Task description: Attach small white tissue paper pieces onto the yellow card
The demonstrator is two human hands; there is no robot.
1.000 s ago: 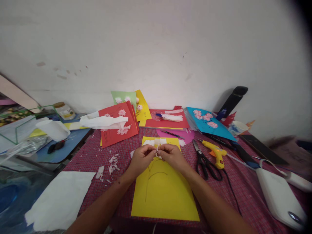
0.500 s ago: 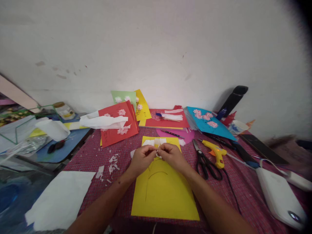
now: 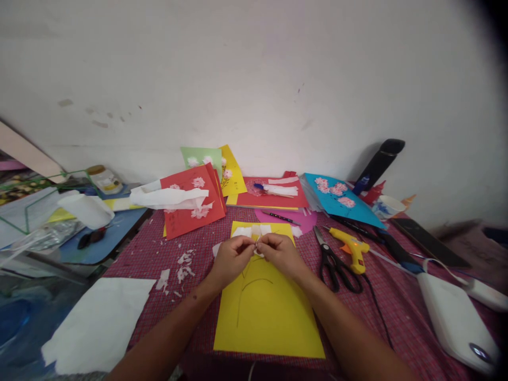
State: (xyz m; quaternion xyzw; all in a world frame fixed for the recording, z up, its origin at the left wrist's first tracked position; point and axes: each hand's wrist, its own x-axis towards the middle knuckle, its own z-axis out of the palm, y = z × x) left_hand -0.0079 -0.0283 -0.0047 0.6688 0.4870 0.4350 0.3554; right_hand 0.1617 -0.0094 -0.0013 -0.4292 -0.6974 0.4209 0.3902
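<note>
My left hand [image 3: 235,257] and my right hand [image 3: 282,254] meet over the upper part of a yellow sheet of paper [image 3: 273,323]. Thumbs and forefingers of both are pinched together on a small piece of white tissue paper [image 3: 259,253], mostly hidden by the fingers. Dark curved lines are drawn on the yellow sheet below my hands. Just beyond my fingertips, white tissue pieces [image 3: 243,232] lie along the sheet's top edge.
Right of the sheet lie black-handled scissors [image 3: 337,267] and a yellow glue gun [image 3: 352,248], then a white power bank [image 3: 452,323]. Red cards [image 3: 186,211] and a blue card [image 3: 345,198] with tissue flowers stand behind. White paper [image 3: 99,323] and torn scraps [image 3: 184,267] lie left.
My fingertips have shifted very slightly around the white tissue piece. Everything else stays where it was.
</note>
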